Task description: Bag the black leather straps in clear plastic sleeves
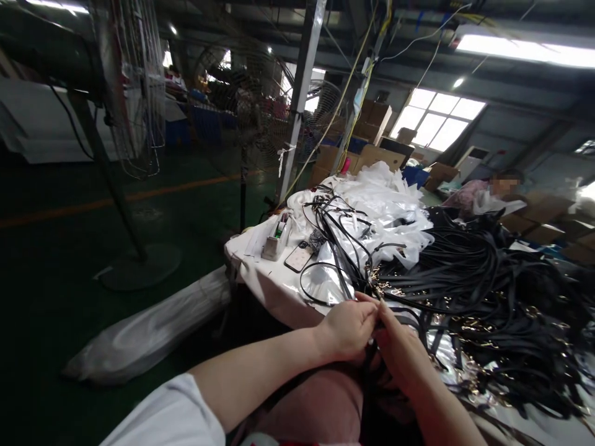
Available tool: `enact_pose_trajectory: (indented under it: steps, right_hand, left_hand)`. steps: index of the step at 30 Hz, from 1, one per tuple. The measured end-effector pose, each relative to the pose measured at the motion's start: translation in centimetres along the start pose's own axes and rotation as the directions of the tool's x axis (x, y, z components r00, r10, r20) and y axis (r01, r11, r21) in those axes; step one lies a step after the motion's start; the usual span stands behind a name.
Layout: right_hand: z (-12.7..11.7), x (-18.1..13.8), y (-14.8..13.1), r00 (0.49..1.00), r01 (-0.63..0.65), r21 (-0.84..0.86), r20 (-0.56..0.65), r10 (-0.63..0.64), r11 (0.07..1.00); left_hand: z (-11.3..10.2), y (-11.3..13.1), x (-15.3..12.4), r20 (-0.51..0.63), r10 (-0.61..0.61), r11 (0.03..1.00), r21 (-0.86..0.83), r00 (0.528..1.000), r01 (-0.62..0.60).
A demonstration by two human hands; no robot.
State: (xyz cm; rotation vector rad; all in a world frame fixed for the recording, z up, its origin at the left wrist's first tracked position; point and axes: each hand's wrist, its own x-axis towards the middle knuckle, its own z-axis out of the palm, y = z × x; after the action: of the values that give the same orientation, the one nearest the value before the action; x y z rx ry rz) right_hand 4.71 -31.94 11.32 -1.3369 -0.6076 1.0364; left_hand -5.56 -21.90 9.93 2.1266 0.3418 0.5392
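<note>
My left hand [348,327] and my right hand [400,348] meet at the table's near edge, both closed with fingertips together. Between them runs a thin black strap [369,362], which hangs down below my hands; the exact spot they pinch is partly hidden by the fingers. More loose black straps [341,238] trail over the table just beyond my fingers. To the right lies a big heap of black straps [469,260] with gold-coloured metal clasps [383,285].
Clear plastic bags [388,198] cover the table's far part. A phone [299,256] and a small metal box [277,238] lie at the left. Standing fans [134,80], a plastic-wrapped roll [153,334], and a metal post [301,93] are left and ahead. Another person [469,195] is beyond the heap.
</note>
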Motion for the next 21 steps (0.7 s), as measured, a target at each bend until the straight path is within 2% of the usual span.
enact_pose_trajectory:
  steps: [2, 5, 6, 8, 10, 12, 16, 18, 21]
  right_hand:
    - [-1.2, 0.3, 1.0, 0.999, -0.044, 0.139, -0.018, 0.046, 0.989]
    - [-4.5, 1.2, 2.3, 0.976, -0.122, 0.314, -0.135, 0.171, 0.942]
    - [-5.5, 1.5, 2.7, 0.965, -0.123, 0.34, -0.178, 0.193, 0.932]
    - [-6.7, 1.9, 3.1, 0.958, -0.068, 0.302, -0.245, 0.147, 0.951]
    - [-6.5, 2.0, 3.2, 0.97, 0.005, 0.212, -0.24, 0.047, 0.977]
    - [-5.0, 1.8, 2.9, 0.985, 0.034, 0.12, -0.174, -0.012, 0.992]
    - [-1.1, 1.1, 2.5, 0.991, -0.113, -0.017, -0.068, 0.112, 0.993]
    - [-0.5, 0.9, 2.7, 0.985, -0.169, 0.084, -0.009, 0.17, 0.982]
    - [-2.2, 1.0, 3.4, 0.98, -0.192, 0.389, 0.022, 0.2, 0.901]
  left_hand:
    - [-0.2, -1.1, -0.3, -0.003, -0.009, 1.0, 0.004, 1.0, 0.009]
    - [-1.0, -2.8, -1.3, 0.014, -0.08, 0.991, 0.111, 0.997, 0.078]
    - [-1.2, -3.2, -1.6, 0.027, -0.102, 0.984, 0.151, 0.994, 0.097]
    - [-1.3, -3.5, -2.2, 0.065, -0.11, 0.98, 0.174, 0.992, 0.097]
    - [-1.0, -3.3, -2.3, 0.094, -0.1, 0.986, 0.139, 0.991, 0.086]
    - [-0.3, -2.6, -2.0, 0.108, -0.097, 0.991, 0.102, 0.989, 0.086]
    - [1.0, -1.6, -0.8, 0.075, -0.052, 0.997, 0.063, 0.996, 0.047]
    - [1.3, -1.8, -0.5, 0.042, -0.017, 1.0, 0.012, 0.999, 0.016]
    - [0.9, -3.0, -0.9, 0.025, -0.033, 0.999, -0.009, 0.999, 0.033]
